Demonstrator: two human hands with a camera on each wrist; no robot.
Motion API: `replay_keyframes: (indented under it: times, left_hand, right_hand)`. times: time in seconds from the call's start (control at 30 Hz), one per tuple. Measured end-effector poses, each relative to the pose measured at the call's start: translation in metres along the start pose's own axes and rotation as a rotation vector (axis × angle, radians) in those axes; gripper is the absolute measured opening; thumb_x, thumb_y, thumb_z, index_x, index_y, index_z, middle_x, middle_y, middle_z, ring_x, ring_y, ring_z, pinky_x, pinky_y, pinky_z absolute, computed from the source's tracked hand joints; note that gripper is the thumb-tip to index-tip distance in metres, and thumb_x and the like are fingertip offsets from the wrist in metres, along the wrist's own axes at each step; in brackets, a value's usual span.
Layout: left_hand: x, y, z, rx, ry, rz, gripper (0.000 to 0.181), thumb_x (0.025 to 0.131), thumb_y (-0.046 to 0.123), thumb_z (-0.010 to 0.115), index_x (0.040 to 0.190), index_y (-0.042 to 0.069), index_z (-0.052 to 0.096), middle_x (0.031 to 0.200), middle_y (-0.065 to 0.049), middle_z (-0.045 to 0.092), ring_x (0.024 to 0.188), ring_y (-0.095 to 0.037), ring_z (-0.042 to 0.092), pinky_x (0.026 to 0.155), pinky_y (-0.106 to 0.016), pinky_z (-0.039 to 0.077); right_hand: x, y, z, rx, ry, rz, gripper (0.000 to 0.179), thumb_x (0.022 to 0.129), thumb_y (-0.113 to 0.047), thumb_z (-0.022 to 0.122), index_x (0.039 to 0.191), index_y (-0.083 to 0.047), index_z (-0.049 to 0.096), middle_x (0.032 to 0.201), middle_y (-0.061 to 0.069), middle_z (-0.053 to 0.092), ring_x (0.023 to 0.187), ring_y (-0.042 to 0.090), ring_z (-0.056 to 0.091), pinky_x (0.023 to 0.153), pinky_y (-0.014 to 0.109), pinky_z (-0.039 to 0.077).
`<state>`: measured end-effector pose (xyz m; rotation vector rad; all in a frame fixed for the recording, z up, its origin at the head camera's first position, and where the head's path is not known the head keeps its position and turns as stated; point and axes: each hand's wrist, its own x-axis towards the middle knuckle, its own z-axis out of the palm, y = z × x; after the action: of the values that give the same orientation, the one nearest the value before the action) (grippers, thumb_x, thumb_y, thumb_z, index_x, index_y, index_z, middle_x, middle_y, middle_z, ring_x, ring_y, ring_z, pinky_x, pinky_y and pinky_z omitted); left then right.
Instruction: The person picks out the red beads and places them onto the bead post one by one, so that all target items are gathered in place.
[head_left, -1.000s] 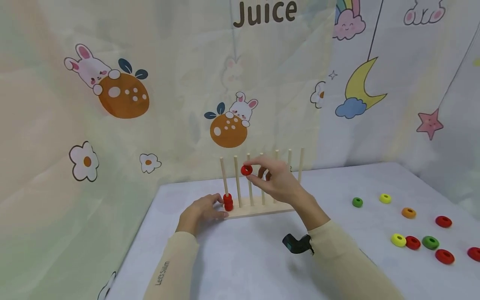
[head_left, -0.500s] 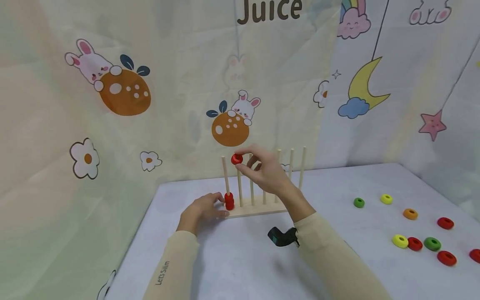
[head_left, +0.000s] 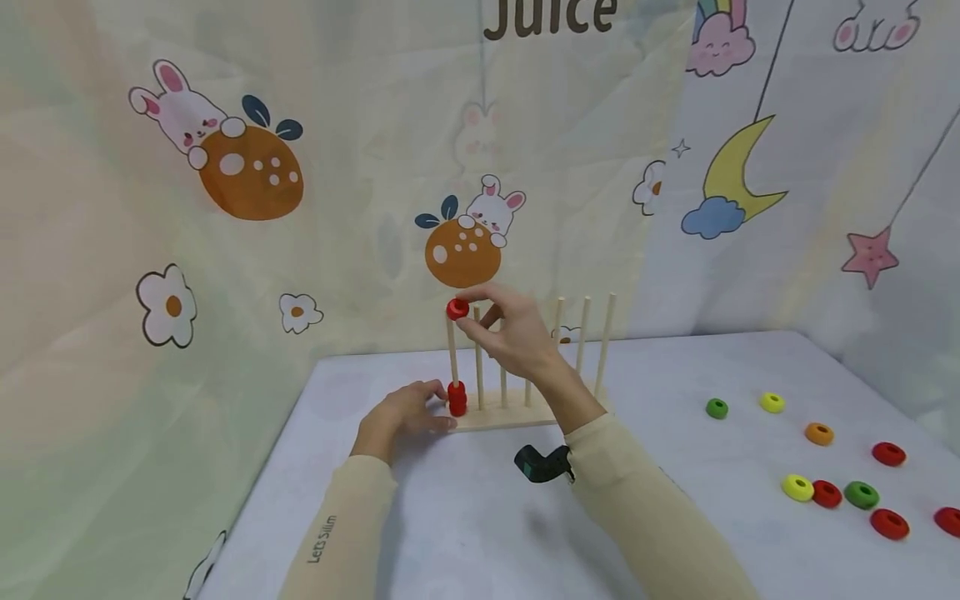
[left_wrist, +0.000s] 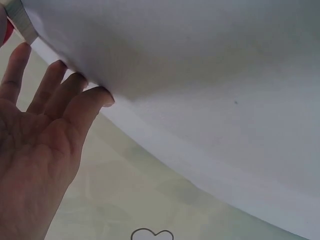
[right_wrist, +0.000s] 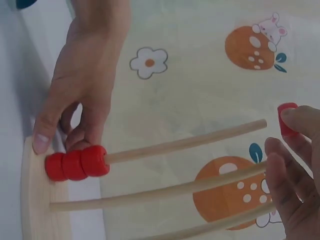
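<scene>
A wooden peg rack point(head_left: 517, 414) with several upright dowels stands on the table. Three red beads point(right_wrist: 77, 164) are stacked at the foot of its leftmost peg point(right_wrist: 185, 142). My left hand point(head_left: 401, 415) holds that end of the base, thumb at the front and fingers behind, beside the stack. Between thumb and index finger, my right hand point(head_left: 517, 333) pinches another red bead point(head_left: 457, 309). In the right wrist view this held bead point(right_wrist: 286, 120) is just beyond the leftmost peg's tip, with a small gap between them.
Loose beads lie on the right of the white table point(head_left: 660, 517): a green bead point(head_left: 717, 408), a yellow bead point(head_left: 772, 402), an orange bead point(head_left: 819, 433) and several more. A printed cloth point(head_left: 360, 167) hangs close behind the rack.
My right hand has moved left and slightly up, carrying the red bead from near the third peg to the top of the leftmost one. My left hand stays at the base.
</scene>
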<state>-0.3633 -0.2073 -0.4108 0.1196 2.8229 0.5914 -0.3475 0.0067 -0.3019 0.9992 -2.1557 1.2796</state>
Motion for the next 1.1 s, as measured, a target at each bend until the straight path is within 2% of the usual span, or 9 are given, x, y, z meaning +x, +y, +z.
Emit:
replay_keyframes:
  times: [0.13, 0.2, 0.3, 0.43, 0.57, 0.7, 0.83, 0.93, 1.1]
  left_hand:
    - [0.001, 0.0, 0.003, 0.0, 0.003, 0.019, 0.048, 0.084, 0.041, 0.083, 0.126, 0.029, 0.062, 0.136, -0.007, 0.062, 0.129, -0.033, 0.054, 0.101, -0.064, 0.047]
    - [0.003, 0.002, 0.006, 0.014, -0.007, 0.045, 0.049, 0.086, 0.042, 0.082, 0.128, 0.029, 0.061, 0.136, -0.007, 0.062, 0.129, -0.034, 0.055, 0.101, -0.063, 0.048]
    - [0.005, 0.0, 0.01, 0.036, -0.014, 0.034, 0.05, 0.086, 0.044, 0.081, 0.129, 0.031, 0.06, 0.136, -0.007, 0.06, 0.129, -0.034, 0.055, 0.101, -0.064, 0.048]
    - [0.003, -0.006, 0.01, 0.048, 0.007, 0.002, 0.05, 0.085, 0.044, 0.082, 0.129, 0.032, 0.06, 0.137, -0.006, 0.06, 0.13, -0.035, 0.055, 0.1, -0.067, 0.047]
    - [0.0, -0.007, 0.007, 0.036, 0.015, 0.034, 0.049, 0.086, 0.044, 0.081, 0.129, 0.031, 0.06, 0.136, -0.007, 0.061, 0.129, -0.036, 0.055, 0.1, -0.067, 0.047]
    - [-0.003, -0.004, 0.007, 0.041, 0.018, 0.06, 0.048, 0.088, 0.044, 0.079, 0.129, 0.029, 0.06, 0.134, -0.007, 0.061, 0.127, -0.035, 0.057, 0.102, -0.064, 0.047]
    - [-0.006, -0.002, 0.006, 0.048, 0.028, 0.043, 0.048, 0.089, 0.043, 0.079, 0.13, 0.029, 0.06, 0.134, -0.006, 0.062, 0.127, -0.034, 0.057, 0.101, -0.063, 0.048]
    - [-0.007, -0.002, 0.005, 0.042, 0.032, 0.037, 0.048, 0.089, 0.042, 0.079, 0.131, 0.029, 0.06, 0.136, -0.006, 0.062, 0.128, -0.033, 0.056, 0.101, -0.064, 0.047]
    - [-0.002, -0.006, 0.006, 0.058, 0.036, 0.033, 0.049, 0.087, 0.046, 0.08, 0.13, 0.031, 0.06, 0.14, -0.005, 0.061, 0.132, -0.032, 0.055, 0.102, -0.066, 0.046]
  right_hand:
    - [0.002, 0.0, 0.004, 0.051, 0.011, 0.048, 0.03, 0.096, -0.009, 0.073, 0.125, -0.01, 0.067, 0.119, 0.005, 0.068, 0.065, 0.023, 0.065, 0.05, 0.031, 0.055]
    - [0.001, 0.001, 0.005, 0.047, 0.023, 0.071, 0.03, 0.095, -0.007, 0.073, 0.124, -0.01, 0.067, 0.118, 0.005, 0.068, 0.064, 0.026, 0.065, 0.05, 0.031, 0.056]
    - [0.003, 0.002, 0.01, 0.029, 0.017, 0.09, 0.029, 0.095, -0.007, 0.073, 0.124, -0.009, 0.067, 0.117, 0.006, 0.068, 0.065, 0.024, 0.067, 0.051, 0.029, 0.057]
    - [0.008, 0.003, 0.02, -0.033, 0.003, 0.051, 0.027, 0.096, -0.011, 0.073, 0.122, -0.009, 0.07, 0.115, 0.005, 0.071, 0.059, 0.015, 0.063, 0.052, 0.026, 0.057]
    - [0.009, 0.004, 0.024, -0.098, 0.032, 0.022, 0.027, 0.095, -0.013, 0.075, 0.121, -0.009, 0.073, 0.112, 0.004, 0.072, 0.053, 0.012, 0.058, 0.052, 0.025, 0.055]
    - [0.005, 0.004, 0.021, -0.099, 0.07, 0.01, 0.033, 0.093, -0.015, 0.077, 0.126, -0.01, 0.071, 0.129, 0.006, 0.068, 0.063, 0.011, 0.066, 0.061, 0.025, 0.058]
    - [0.001, 0.002, 0.018, -0.068, 0.09, -0.034, 0.036, 0.094, -0.017, 0.076, 0.129, -0.01, 0.069, 0.142, 0.006, 0.06, 0.072, 0.013, 0.071, 0.071, 0.025, 0.06]
    - [-0.005, -0.001, 0.013, -0.056, 0.082, -0.06, 0.034, 0.095, -0.014, 0.075, 0.127, -0.009, 0.069, 0.14, 0.008, 0.06, 0.074, 0.014, 0.071, 0.069, 0.025, 0.06]
    - [-0.018, -0.003, 0.002, -0.048, 0.036, -0.097, 0.028, 0.093, -0.007, 0.074, 0.121, -0.007, 0.07, 0.131, 0.009, 0.061, 0.075, 0.015, 0.068, 0.061, 0.025, 0.058]
